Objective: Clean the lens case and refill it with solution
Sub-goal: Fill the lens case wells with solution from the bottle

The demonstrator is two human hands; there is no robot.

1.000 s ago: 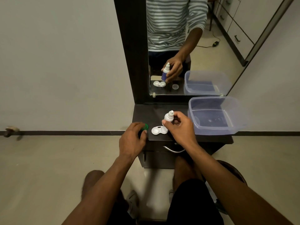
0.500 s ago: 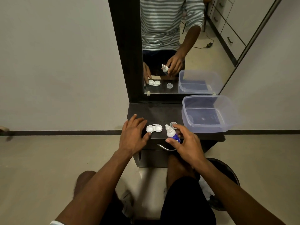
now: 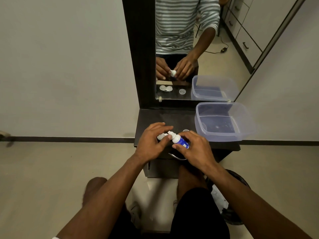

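Both hands (image 3: 172, 144) grip solution bottle (image 3: 180, 141)

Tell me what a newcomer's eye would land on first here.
First, the two hands meeting at the front of the dark vanity top: the right hand grips a blue and white solution bottle, tilted, nozzle toward the left hand. Next, the clear plastic tub at the right of the top. Behind stands the tall mirror, repeating the scene.

Blue-and-white bottle (image 3: 180, 141), white lens case (image 3: 161, 136), black dresser top (image 3: 172, 118).
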